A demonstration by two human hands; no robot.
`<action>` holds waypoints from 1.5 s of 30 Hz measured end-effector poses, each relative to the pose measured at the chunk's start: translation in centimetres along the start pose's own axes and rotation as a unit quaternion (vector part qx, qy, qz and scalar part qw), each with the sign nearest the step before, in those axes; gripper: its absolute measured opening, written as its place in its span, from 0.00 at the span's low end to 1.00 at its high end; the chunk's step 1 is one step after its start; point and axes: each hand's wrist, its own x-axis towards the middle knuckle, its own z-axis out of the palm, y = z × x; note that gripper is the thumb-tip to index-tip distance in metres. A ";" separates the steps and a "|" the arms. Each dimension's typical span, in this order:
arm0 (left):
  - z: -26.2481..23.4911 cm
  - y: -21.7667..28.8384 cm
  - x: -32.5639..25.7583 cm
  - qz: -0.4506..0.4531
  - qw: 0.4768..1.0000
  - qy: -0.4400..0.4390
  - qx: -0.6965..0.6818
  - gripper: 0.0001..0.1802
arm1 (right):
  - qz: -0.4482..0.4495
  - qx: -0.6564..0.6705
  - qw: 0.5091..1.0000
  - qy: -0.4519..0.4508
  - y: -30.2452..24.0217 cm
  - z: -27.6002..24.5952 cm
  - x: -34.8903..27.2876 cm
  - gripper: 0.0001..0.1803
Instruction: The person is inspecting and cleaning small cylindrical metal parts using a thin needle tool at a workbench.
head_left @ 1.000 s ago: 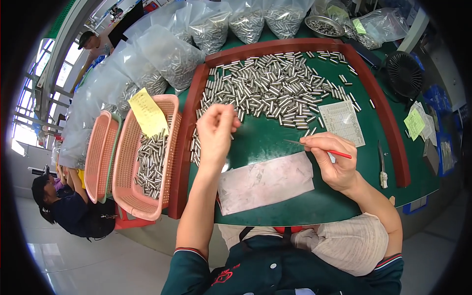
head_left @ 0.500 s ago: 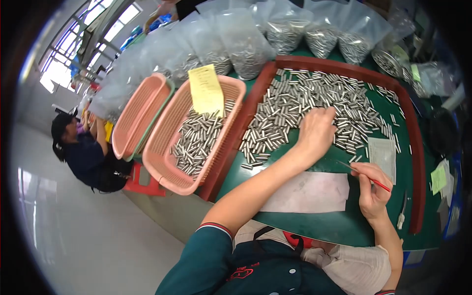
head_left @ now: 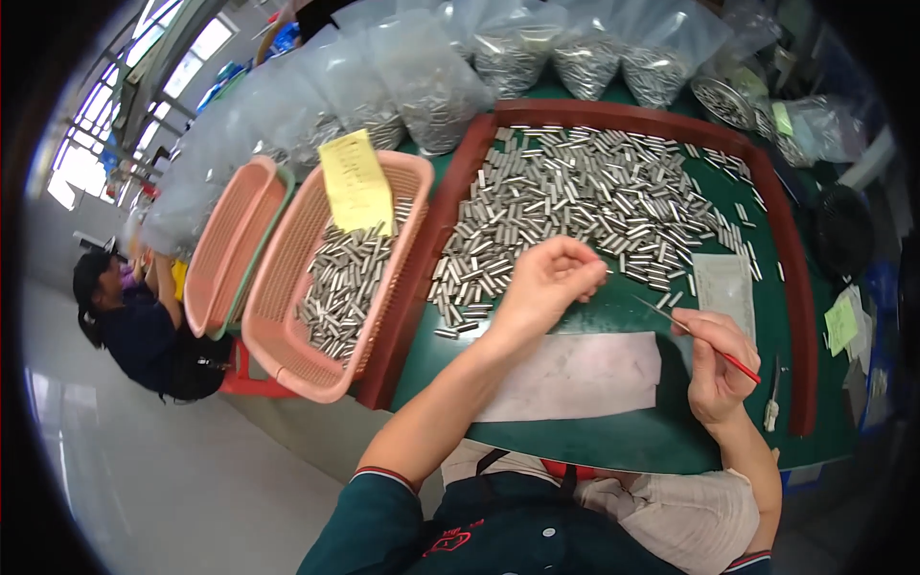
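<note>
A worker's left hand [head_left: 544, 285] hovers with fingers curled loosely inward over the near edge of a heap of small metal cylinders [head_left: 585, 206] spread across a green work surface [head_left: 613, 436] framed by a dark red rim [head_left: 422, 259]; whether the fingertips pinch one of the cylinders cannot be told. The right hand [head_left: 714, 362], resting on the green surface to the right, is closed around a thin red-handled pick [head_left: 700, 335], its metal tip pointing up and left toward the heap. A pale rectangular sheet [head_left: 575, 376] lies flat between the 2 hands, nearer the worker. A smaller white printed sheet [head_left: 724, 287] sits just beyond the right hand.

Left of the rim, a pink plastic basket [head_left: 287, 355] holds more of the cylinders, with a yellow paper note [head_left: 355, 182] propped at its far end. A 2nd pink basket [head_left: 225, 249] stands just beside it, nested in a green one. Clear plastic bags [head_left: 517, 48] of metal parts line the far side of the surface. At lower left, another person [head_left: 134, 321] in dark clothes sits on the floor.
</note>
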 end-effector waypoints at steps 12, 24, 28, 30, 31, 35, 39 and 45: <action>0.9 -0.2 -0.9 -0.189 0.965 -0.026 -0.180 0.07 | -0.118 -0.089 0.989 -0.029 0.0 -0.2 0.2 0.15; 0.7 -0.7 -1.0 -0.187 0.959 -0.058 -0.204 0.08 | -0.115 -0.075 0.990 -0.017 0.2 0.3 0.1 0.13; 0.8 -0.7 -1.0 -0.190 0.960 -0.057 -0.197 0.08 | -0.117 -0.077 0.990 -0.006 0.3 0.3 0.1 0.14; 0.9 -0.8 -1.0 -0.191 0.962 -0.055 -0.190 0.08 | -0.118 -0.078 0.990 -0.005 0.3 0.2 0.1 0.14; 1.0 -0.8 -0.9 -0.189 0.963 -0.054 -0.182 0.08 | -0.118 -0.081 0.990 -0.010 0.3 0.2 0.1 0.14; 1.0 -0.8 -1.0 -0.184 0.967 -0.038 -0.170 0.08 | -0.120 -0.079 0.990 -0.012 0.1 0.2 0.2 0.14; 1.2 -0.8 -1.1 -0.164 0.973 -0.023 -0.164 0.08 | -0.120 -0.080 0.990 -0.008 0.2 0.3 0.2 0.13; 1.2 -0.7 -1.1 -0.141 0.980 -0.008 -0.139 0.06 | -0.115 -0.083 0.990 -0.005 0.2 0.4 0.2 0.13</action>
